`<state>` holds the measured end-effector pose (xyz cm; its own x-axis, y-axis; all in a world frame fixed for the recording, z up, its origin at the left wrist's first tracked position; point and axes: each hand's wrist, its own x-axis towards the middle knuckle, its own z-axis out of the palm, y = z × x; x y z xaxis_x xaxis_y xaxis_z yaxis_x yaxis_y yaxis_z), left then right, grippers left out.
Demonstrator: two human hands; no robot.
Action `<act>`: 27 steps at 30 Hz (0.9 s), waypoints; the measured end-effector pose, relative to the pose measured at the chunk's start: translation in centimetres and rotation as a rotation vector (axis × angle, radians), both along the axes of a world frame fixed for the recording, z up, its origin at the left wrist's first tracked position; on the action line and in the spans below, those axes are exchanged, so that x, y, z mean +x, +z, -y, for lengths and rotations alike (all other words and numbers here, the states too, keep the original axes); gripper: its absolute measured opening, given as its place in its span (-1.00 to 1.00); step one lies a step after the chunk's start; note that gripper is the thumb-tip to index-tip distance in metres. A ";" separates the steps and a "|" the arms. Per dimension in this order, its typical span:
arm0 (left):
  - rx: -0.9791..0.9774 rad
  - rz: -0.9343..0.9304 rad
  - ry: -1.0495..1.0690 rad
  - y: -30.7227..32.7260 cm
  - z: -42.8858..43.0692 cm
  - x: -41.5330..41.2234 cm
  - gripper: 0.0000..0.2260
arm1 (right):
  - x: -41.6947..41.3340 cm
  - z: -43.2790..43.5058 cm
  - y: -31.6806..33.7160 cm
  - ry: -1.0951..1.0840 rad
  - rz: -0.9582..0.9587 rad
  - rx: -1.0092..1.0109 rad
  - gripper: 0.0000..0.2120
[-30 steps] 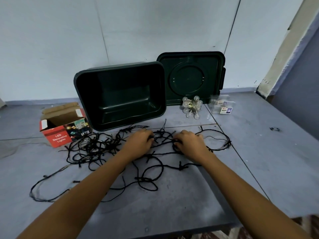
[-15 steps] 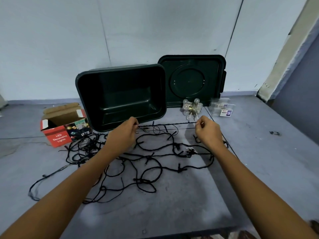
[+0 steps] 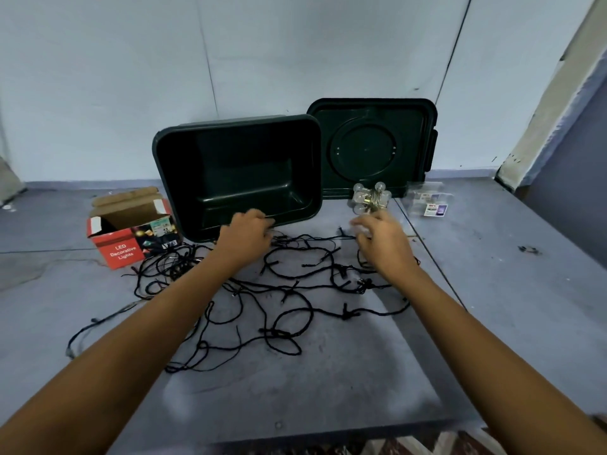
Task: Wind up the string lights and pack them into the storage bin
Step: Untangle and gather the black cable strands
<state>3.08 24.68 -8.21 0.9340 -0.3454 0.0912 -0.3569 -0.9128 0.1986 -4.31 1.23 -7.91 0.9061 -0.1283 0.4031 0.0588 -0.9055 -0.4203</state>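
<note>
A long black string of lights (image 3: pixel 282 300) lies tangled over the grey floor in loose loops. The dark green storage bin (image 3: pixel 236 172) stands tipped toward me against the wall, with nothing inside. My left hand (image 3: pixel 244 236) is just in front of the bin's lower rim and pinches the black cord. My right hand (image 3: pixel 382 239) is to the right, fingers curled on the same cord; a short stretch of cord runs between the two hands.
The bin's lid (image 3: pixel 372 147) leans upright against the wall. A bundle of clear globe bulbs (image 3: pixel 371 197) lies before it, with a small clear packet (image 3: pixel 428 203) to the right. An open red LED lights box (image 3: pixel 131 229) sits at the left.
Both hands left the middle of the tangle, lifted a stretch of cord and drew it apart toward the bin. Since half a second ago they have come a little closer together.
</note>
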 end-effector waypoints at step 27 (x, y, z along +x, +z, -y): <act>-0.673 -0.562 -0.287 5.2 -0.5 -6.5 -0.87 | -4.3 -1.2 6.9 0.236 -0.080 0.465 -0.81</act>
<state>-3.43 25.20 -3.03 0.7886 -0.6091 -0.0840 -0.2422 -0.4332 0.8681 -8.59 2.43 -1.00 0.9576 -0.0656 0.2804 0.1898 -0.5883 -0.7860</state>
